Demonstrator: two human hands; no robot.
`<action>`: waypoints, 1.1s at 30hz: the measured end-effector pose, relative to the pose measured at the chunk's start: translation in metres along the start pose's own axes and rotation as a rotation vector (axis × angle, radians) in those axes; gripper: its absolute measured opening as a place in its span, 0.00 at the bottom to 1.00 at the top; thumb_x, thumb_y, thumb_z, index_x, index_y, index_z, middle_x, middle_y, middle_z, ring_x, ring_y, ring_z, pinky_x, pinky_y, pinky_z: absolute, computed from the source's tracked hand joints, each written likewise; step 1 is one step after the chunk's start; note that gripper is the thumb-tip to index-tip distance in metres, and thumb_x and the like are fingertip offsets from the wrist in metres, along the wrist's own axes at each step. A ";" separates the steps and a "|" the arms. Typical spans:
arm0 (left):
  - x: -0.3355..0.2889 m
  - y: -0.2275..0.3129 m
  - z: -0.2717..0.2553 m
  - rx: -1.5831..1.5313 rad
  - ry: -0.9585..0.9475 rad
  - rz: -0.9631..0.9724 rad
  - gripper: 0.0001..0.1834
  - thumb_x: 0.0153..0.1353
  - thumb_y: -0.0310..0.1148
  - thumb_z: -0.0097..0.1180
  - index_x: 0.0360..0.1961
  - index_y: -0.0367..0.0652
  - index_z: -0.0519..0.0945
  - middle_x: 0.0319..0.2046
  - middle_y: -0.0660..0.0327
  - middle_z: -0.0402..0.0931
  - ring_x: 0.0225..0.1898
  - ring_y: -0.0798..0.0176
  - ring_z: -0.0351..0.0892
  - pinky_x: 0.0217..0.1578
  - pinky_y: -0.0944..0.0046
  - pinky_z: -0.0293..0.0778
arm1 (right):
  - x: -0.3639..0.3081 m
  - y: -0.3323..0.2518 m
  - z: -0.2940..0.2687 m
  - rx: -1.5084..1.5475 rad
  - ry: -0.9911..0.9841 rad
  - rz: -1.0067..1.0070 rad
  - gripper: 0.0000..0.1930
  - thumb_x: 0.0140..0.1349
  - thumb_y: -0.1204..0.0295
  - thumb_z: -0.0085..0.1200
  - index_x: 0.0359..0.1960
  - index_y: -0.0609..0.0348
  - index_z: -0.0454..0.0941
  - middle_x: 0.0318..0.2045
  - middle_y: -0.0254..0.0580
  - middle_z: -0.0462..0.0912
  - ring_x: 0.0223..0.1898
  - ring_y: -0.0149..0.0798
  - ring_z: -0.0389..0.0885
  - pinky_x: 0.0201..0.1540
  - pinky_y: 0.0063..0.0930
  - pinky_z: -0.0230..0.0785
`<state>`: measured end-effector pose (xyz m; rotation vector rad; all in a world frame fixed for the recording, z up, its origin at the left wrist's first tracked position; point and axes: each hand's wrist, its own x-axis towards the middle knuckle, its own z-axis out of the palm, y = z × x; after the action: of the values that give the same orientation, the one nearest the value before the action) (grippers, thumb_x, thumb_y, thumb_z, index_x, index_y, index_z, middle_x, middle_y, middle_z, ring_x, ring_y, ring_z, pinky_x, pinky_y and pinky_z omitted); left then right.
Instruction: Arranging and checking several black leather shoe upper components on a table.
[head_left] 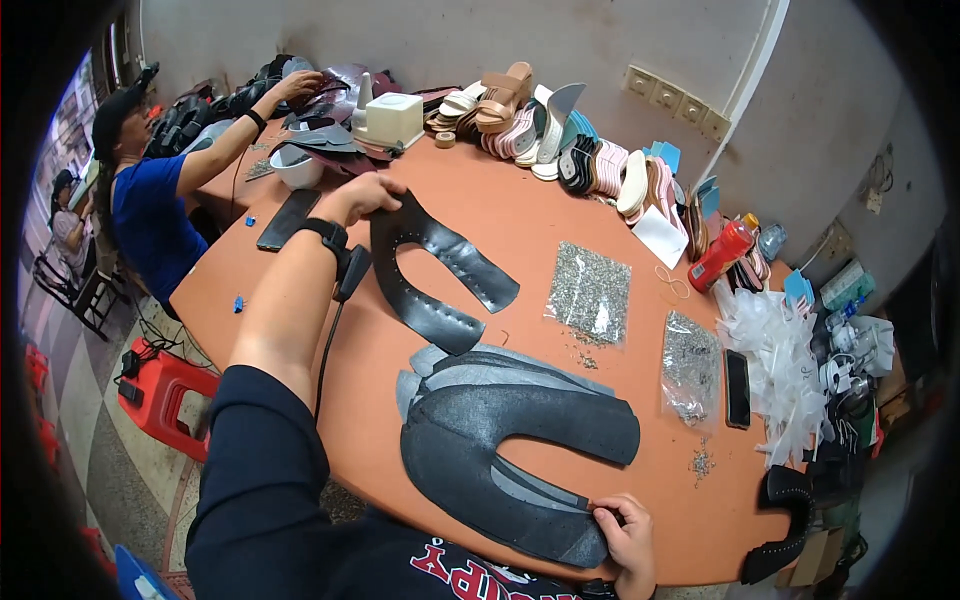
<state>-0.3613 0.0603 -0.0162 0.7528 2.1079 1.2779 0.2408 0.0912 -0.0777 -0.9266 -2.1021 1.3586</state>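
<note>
My left hand [368, 196] is stretched out over the table, its fingers closed on the edge of a black U-shaped leather piece [400, 290]. Small studs or holes run along that piece's inner edge and ends. Near the front edge lies a fanned stack of dark grey U-shaped pieces [455, 420]. At the stack's near right end, my right hand [625, 540] pinches the tip of a U-shaped piece between thumb and fingers. Which layer it grips is hard to make out.
Clear bags of small metal studs [588, 292] lie mid-table, with loose studs around them. A phone [737, 388], white strips [770, 340] and a red bottle [722, 255] are at right. Shoe soles [520, 130] line the wall. A co-worker [150, 215] reaches across at left.
</note>
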 end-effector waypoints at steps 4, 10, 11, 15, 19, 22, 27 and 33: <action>0.003 -0.039 -0.002 0.066 0.138 0.065 0.21 0.50 0.16 0.58 0.47 0.38 0.78 0.40 0.57 0.78 0.40 0.63 0.77 0.42 0.64 0.74 | 0.001 -0.003 0.000 -0.003 -0.002 0.015 0.04 0.54 0.82 0.56 0.32 0.68 0.79 0.29 0.43 0.81 0.30 0.31 0.79 0.34 0.20 0.71; 0.026 -0.085 -0.004 0.143 0.347 0.131 0.21 0.48 0.16 0.57 0.46 0.38 0.78 0.42 0.55 0.78 0.42 0.57 0.77 0.47 0.62 0.72 | 0.003 0.002 0.001 0.013 0.010 0.000 0.04 0.54 0.82 0.56 0.32 0.69 0.79 0.30 0.44 0.81 0.31 0.32 0.80 0.35 0.21 0.72; 0.030 -0.095 -0.008 0.313 0.416 0.202 0.21 0.47 0.19 0.58 0.46 0.40 0.79 0.42 0.54 0.78 0.43 0.54 0.78 0.47 0.61 0.72 | 0.003 0.002 0.001 0.014 0.006 -0.001 0.04 0.54 0.82 0.56 0.32 0.69 0.79 0.30 0.44 0.81 0.31 0.32 0.80 0.35 0.21 0.72; -0.019 -0.044 0.032 1.031 0.801 0.156 0.20 0.46 0.28 0.61 0.45 0.46 0.80 0.41 0.53 0.79 0.44 0.52 0.78 0.47 0.62 0.72 | 0.000 0.003 -0.002 0.006 0.004 0.009 0.04 0.54 0.82 0.56 0.32 0.68 0.79 0.30 0.43 0.81 0.31 0.32 0.80 0.35 0.21 0.71; -0.039 0.002 0.080 0.710 -0.265 0.416 0.15 0.46 0.37 0.63 0.36 0.46 0.81 0.37 0.56 0.80 0.40 0.53 0.79 0.40 0.61 0.73 | 0.001 0.009 -0.009 0.034 -0.044 0.014 0.05 0.55 0.80 0.56 0.33 0.67 0.80 0.30 0.42 0.81 0.30 0.31 0.79 0.34 0.21 0.70; -0.087 0.028 0.140 0.624 -0.634 0.597 0.12 0.53 0.35 0.62 0.35 0.39 0.78 0.32 0.57 0.78 0.35 0.60 0.77 0.36 0.63 0.72 | 0.005 0.001 -0.008 0.013 -0.077 0.056 0.05 0.55 0.79 0.56 0.33 0.66 0.80 0.30 0.40 0.82 0.30 0.29 0.78 0.34 0.20 0.69; -0.085 0.013 0.188 0.715 -0.675 0.590 0.11 0.50 0.29 0.61 0.34 0.38 0.77 0.33 0.56 0.78 0.36 0.56 0.77 0.36 0.60 0.71 | 0.002 -0.004 -0.005 0.035 -0.074 0.066 0.06 0.56 0.78 0.57 0.35 0.66 0.79 0.32 0.41 0.81 0.32 0.30 0.79 0.35 0.20 0.69; -0.089 0.022 0.189 0.652 -0.706 0.449 0.09 0.52 0.28 0.59 0.34 0.38 0.76 0.30 0.57 0.77 0.34 0.61 0.76 0.35 0.63 0.71 | -0.004 -0.014 -0.031 0.005 -0.097 0.077 0.07 0.55 0.78 0.57 0.36 0.66 0.79 0.34 0.41 0.79 0.34 0.31 0.79 0.37 0.21 0.70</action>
<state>-0.1628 0.1180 -0.0556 1.7312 1.7697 0.3471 0.2611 0.1027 -0.0531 -0.9664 -2.1528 1.4742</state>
